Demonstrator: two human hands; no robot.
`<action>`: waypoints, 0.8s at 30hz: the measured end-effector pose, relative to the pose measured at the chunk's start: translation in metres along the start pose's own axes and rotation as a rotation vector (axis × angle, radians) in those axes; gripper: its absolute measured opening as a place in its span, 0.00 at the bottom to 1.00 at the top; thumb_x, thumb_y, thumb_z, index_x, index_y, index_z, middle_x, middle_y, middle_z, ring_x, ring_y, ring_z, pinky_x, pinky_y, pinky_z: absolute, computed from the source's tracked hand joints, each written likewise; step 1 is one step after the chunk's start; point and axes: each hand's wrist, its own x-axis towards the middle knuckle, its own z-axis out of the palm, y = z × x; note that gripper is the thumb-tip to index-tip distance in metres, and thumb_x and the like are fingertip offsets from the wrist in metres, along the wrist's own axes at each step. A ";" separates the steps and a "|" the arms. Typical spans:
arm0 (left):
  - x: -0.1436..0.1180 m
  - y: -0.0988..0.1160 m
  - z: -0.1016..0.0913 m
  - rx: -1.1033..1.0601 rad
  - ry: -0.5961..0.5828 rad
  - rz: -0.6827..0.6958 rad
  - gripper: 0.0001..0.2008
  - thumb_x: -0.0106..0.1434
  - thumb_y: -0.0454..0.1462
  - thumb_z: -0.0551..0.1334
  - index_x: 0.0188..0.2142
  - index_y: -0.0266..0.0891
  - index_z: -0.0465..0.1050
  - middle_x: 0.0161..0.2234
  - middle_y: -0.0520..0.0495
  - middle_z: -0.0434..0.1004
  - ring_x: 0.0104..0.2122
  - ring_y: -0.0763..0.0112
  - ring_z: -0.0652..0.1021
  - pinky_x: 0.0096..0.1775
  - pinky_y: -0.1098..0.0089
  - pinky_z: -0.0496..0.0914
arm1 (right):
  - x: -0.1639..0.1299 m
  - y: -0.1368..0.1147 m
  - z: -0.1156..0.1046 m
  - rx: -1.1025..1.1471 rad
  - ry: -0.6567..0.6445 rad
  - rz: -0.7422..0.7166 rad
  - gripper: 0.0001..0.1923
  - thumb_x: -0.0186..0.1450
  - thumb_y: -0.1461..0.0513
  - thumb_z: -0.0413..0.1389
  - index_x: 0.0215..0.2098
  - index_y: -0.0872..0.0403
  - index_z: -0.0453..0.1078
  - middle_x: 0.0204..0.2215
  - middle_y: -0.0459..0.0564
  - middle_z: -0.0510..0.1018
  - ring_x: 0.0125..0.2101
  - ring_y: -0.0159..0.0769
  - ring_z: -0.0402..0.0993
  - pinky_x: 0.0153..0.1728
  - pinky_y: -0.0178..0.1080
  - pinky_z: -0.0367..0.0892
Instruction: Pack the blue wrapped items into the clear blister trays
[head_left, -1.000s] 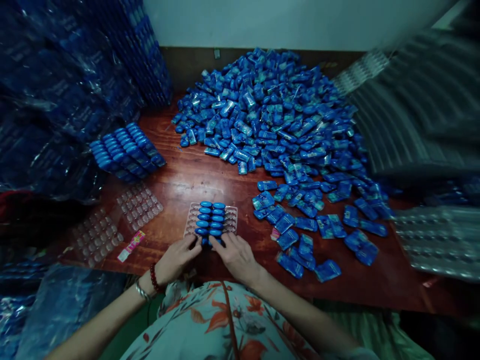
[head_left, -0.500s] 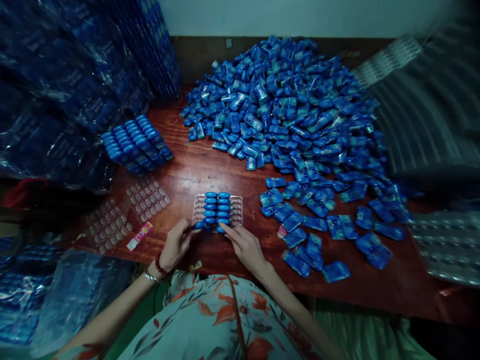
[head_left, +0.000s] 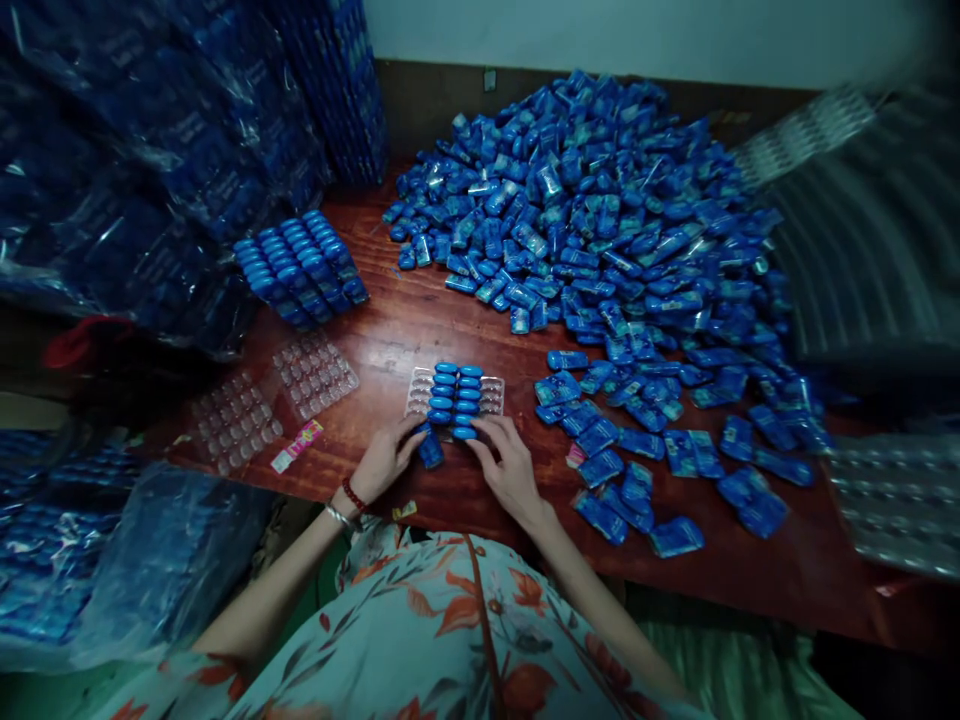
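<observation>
Left hand (head_left: 388, 455) is reaching in at the near edge of a see-through tray (head_left: 492, 395), fingers bent, thumb and fingertips pinching a loose blue packet (head_left: 430, 449) by its left side. Packet is tilting just below the left column (head_left: 443, 392) of blue packets. Right hand (head_left: 510, 468) is standing partly open, thumb apart from the forefinger; its fingertips are touching the nearest piece of the right column (head_left: 469, 394), though whether they are gripping it I cannot tell. Both columns are running side by side along the tray's middle, moulded hollows showing to left and right. Tray is lying on a reddish wooden table (head_left: 390, 335), in front of the wearer. Red beads (head_left: 352, 494) and a silver bangle (head_left: 339, 516) are circling the left wrist

To the left: two more see-through trays are lying near each other, a pink strip (head_left: 298, 445) beside them; beyond, a block of stacked blue packets (head_left: 300, 268) is sitting. At the back a large heap (head_left: 585, 210) of blue packets is rising; scattered packets (head_left: 600, 435) are spilling nearer, right of the right hand. Far right, stacked moulded sheets (head_left: 892, 500) are blurring
</observation>
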 end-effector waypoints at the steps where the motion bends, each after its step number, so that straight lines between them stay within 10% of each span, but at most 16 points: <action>1: 0.002 0.000 0.002 0.013 -0.023 0.031 0.15 0.63 0.41 0.54 0.47 0.37 0.69 0.45 0.43 0.75 0.45 0.62 0.74 0.50 0.61 0.66 | 0.004 0.000 0.000 -0.019 -0.038 -0.025 0.14 0.65 0.58 0.51 0.48 0.51 0.69 0.42 0.52 0.73 0.43 0.36 0.70 0.46 0.40 0.67; 12: 0.031 -0.016 0.001 -0.029 -0.021 -0.017 0.15 0.57 0.38 0.58 0.41 0.31 0.74 0.39 0.42 0.78 0.39 0.61 0.76 0.44 0.65 0.69 | 0.044 0.023 0.005 0.277 -0.031 0.206 0.22 0.62 0.50 0.47 0.46 0.56 0.67 0.26 0.48 0.75 0.22 0.34 0.73 0.26 0.39 0.71; 24: 0.028 -0.016 0.000 -0.063 -0.002 0.095 0.11 0.53 0.35 0.57 0.33 0.33 0.75 0.29 0.47 0.77 0.32 0.66 0.75 0.39 0.67 0.69 | 0.025 0.001 0.021 -0.269 -0.030 -0.184 0.13 0.61 0.57 0.53 0.43 0.52 0.70 0.39 0.50 0.72 0.34 0.35 0.70 0.34 0.36 0.66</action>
